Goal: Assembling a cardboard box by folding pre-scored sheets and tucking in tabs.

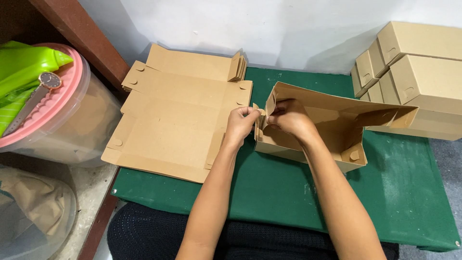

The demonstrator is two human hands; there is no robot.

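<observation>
Fingers of both my hands pinch one half-folded box's corner flap.
Left hand, right hand; four finished boxes stacked right.

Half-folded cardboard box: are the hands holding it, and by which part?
Yes. Both the left hand and right hand pinch the half-folded cardboard box at its left end flap.

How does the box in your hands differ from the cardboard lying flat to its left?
The half-folded box stands with raised walls; the flat sheets lie unfolded in a stack. The left hand and right hand pinch the box's corner flap; nothing touches the sheets. Both are plain brown cardboard on the green mat.
</observation>
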